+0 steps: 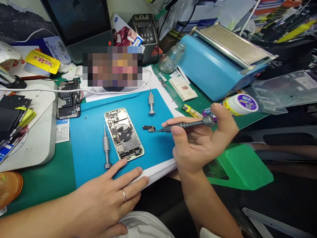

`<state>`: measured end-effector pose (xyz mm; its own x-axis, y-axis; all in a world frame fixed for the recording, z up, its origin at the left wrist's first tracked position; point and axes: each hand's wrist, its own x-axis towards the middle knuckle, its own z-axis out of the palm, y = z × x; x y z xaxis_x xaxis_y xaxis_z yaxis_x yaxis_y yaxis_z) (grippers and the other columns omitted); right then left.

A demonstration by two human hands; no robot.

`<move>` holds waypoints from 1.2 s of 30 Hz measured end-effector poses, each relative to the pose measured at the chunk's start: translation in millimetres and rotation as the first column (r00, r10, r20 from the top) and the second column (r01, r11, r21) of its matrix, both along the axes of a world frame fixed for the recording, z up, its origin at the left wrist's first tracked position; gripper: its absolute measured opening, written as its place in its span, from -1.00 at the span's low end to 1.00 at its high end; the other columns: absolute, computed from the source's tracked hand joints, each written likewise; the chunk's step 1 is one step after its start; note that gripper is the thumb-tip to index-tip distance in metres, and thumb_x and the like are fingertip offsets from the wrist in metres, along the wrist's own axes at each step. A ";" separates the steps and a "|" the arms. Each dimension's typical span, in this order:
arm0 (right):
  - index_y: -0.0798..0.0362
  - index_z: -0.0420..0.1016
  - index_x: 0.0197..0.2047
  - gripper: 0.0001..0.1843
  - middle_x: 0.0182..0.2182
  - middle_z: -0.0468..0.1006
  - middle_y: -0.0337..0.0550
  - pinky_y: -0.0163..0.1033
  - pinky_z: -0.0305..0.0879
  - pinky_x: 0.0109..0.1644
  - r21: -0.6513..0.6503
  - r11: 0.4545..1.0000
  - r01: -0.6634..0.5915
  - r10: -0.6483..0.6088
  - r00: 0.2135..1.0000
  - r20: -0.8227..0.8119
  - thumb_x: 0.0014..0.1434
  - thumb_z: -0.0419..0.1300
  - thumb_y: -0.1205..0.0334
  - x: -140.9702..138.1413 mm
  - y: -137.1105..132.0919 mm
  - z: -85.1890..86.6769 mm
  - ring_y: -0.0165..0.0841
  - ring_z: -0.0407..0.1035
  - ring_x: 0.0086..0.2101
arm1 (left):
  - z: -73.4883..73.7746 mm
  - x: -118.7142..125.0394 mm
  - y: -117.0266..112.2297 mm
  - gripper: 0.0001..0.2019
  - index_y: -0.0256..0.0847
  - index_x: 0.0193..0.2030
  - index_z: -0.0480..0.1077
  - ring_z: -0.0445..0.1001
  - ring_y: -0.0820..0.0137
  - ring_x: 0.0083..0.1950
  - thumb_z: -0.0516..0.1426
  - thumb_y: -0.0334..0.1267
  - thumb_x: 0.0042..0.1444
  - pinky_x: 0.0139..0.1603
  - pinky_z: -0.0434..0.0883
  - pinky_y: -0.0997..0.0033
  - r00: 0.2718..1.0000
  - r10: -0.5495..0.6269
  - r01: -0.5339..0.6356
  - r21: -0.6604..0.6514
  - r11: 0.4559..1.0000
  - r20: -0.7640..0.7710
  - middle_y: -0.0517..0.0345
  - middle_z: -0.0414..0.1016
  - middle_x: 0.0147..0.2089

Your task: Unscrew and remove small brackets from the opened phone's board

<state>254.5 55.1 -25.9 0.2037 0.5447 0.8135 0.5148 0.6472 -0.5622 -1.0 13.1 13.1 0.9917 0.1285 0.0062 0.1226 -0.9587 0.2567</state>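
On the blue mat [91, 145] lies an opened phone body [125, 135], its circuit boards and inner parts exposed. My left hand [112, 195] rests with spread fingers at the mat's front edge, the index fingertip at the phone's lower end. Right of the phone, my right hand [203, 142] grips a dark grey screwdriver [188, 125] between thumb and fingers, held nearly level. Its thin tip meets a small black phone part [148, 128]; whether the part hangs from it or lies on the mat, I cannot tell.
Two more screwdrivers, one left of the phone [106, 148] and one behind it [151, 104], stand on the mat. Another phone part [68, 99] lies at the back left. A white cable [74, 90] crosses behind. A blue machine [208, 62] and white bottle [241, 104] are right.
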 end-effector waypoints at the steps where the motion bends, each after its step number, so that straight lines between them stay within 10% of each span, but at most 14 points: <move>1: -0.25 0.28 0.34 -0.32 -0.01 0.52 -0.13 -0.18 0.64 -0.35 0.000 1.000 -0.001 0.001 1.000 0.002 0.23 0.33 0.33 0.3 -0.5 -0.3 -0.34 0.58 -0.39 | -0.2 0.2 -0.3 -0.44 -0.27 0.30 0.40 0.06 0.06 0.55 -0.01 0.11 0.40 0.57 -0.07 -0.12 1.000 0.000 0.000 -0.001 1.000 -0.001 -0.04 0.16 0.53; 36: -0.05 0.19 0.44 -0.13 -0.19 0.71 -0.18 -0.17 0.64 -0.23 0.094 0.990 -0.109 0.086 0.972 0.218 0.14 0.40 0.44 9.9 -11.7 -6.3 -0.29 0.63 -0.33 | -2.7 2.0 -5.0 -0.45 -0.24 0.27 0.44 0.01 0.06 0.55 -0.02 0.11 0.39 0.58 -0.21 -0.16 1.000 0.013 -0.012 0.074 0.997 -0.010 0.01 0.17 0.52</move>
<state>264.3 43.4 -32.3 -0.0304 0.4633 0.8857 0.5467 0.7495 -0.3733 1.0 8.1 10.4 0.9900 0.1407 0.0055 0.1373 -0.9733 0.1840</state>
